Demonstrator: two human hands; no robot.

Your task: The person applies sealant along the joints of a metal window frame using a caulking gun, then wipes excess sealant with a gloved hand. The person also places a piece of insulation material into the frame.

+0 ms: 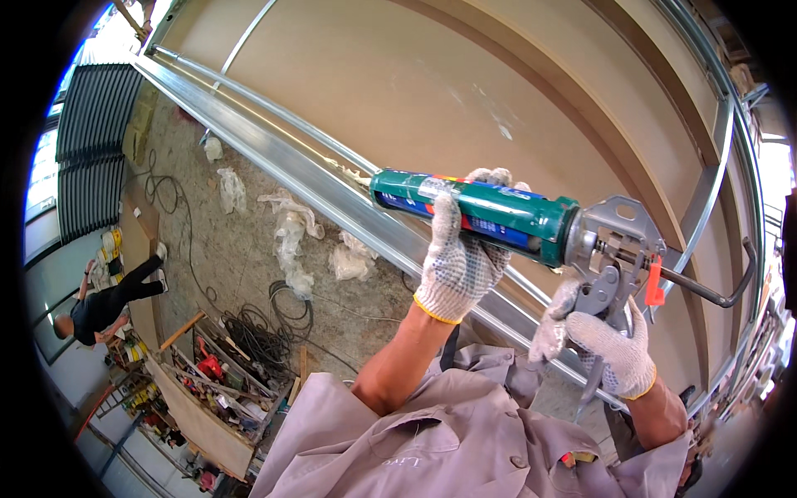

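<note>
A green caulking gun (531, 212) with a cartridge inside lies across the view, its nozzle toward the left. My left hand (465, 261), in a dotted knit glove, wraps round the barrel from below. At the gun's rear, my gloved right hand (610, 344) is closed around the metal handle and trigger. The nozzle tip (359, 178) touches or hovers just over the metal frame rail (274, 170); I cannot tell which. Pale sealant (336, 166) shows along the rail beside the tip. An orange tab (655, 282) hangs near the bent plunger rod (730, 290).
A large tan panel (415, 91) with ribs fills the far side. Crumpled plastic wrap (290, 241) and coiled black cables (266, 328) lie on the concrete floor. At left, another person (108, 303) is near dark corrugated sheets (98, 153). A bin of scraps and tools (216, 382) stands lower left.
</note>
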